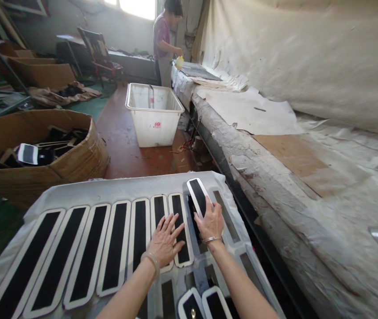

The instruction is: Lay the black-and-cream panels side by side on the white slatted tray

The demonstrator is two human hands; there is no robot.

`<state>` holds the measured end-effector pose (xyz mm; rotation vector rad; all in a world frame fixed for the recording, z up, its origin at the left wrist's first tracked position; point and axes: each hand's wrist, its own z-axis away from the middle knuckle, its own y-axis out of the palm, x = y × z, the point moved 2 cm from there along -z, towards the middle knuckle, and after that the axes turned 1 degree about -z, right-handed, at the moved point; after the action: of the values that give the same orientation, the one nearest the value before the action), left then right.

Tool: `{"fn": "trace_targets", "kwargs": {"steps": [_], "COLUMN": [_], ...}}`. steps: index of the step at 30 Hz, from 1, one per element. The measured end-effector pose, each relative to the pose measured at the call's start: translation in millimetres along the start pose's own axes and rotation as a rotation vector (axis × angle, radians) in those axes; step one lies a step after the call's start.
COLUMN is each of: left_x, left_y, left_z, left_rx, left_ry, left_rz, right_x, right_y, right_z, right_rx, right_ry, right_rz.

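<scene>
My right hand (210, 220) grips a black panel with a white border (198, 195) by its near end, its far end tilted to the left at the right part of the covered work table (109, 185). Fingers spread, my left hand (166, 241) lies over the near parts of two similar panels, one of them this black-and-white one (179, 221). To its left stretches a row of several more such panels (112, 248), side by side. Two shorter pieces (216, 305) sit near the front edge, one with a small shiny spot.
A large cardboard box (76, 166) of dark pieces stands at left. Beyond the table is a white tub (156, 128). A long cloth-covered bench (275, 177) runs along the right. A person (164, 40) stands at its far end holding a yellow item.
</scene>
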<state>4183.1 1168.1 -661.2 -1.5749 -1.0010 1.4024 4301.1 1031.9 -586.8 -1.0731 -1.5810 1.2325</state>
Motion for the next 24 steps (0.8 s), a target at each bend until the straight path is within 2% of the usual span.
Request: {"fn": "trace_targets", "kwargs": {"steps": [4, 8, 11, 18, 24], "left_x": [-1.0, -0.9, -0.4, 0.3, 0.3], "left_y": [-2.3, -3.6, -3.6, -0.6, -1.2], "left_z": [-0.7, -1.0, -0.6, -0.5, -1.1], "left_rx": [0.007, 0.021, 0.022, -0.013, -0.029], "left_ry": [-0.001, -0.015, -0.023, -0.01, -0.007], "left_rz": [0.004, 0.018, 0.024, 0.009, 0.003], "right_x": [-1.5, -16.1, -20.1, -7.7, -0.7], "right_y": [18.1, 18.2, 19.9, 38.4, 41.8], "right_z": [14.1, 22.2, 26.2, 42.3, 43.7], "right_rx": [-0.014, -0.023, 0.012, 0.037, 0.068], "right_ry": [-0.026, 0.004, -0.044, -0.009, -0.006], "right_rz": [-0.018, 0.018, 0.042, 0.037, 0.08]}}
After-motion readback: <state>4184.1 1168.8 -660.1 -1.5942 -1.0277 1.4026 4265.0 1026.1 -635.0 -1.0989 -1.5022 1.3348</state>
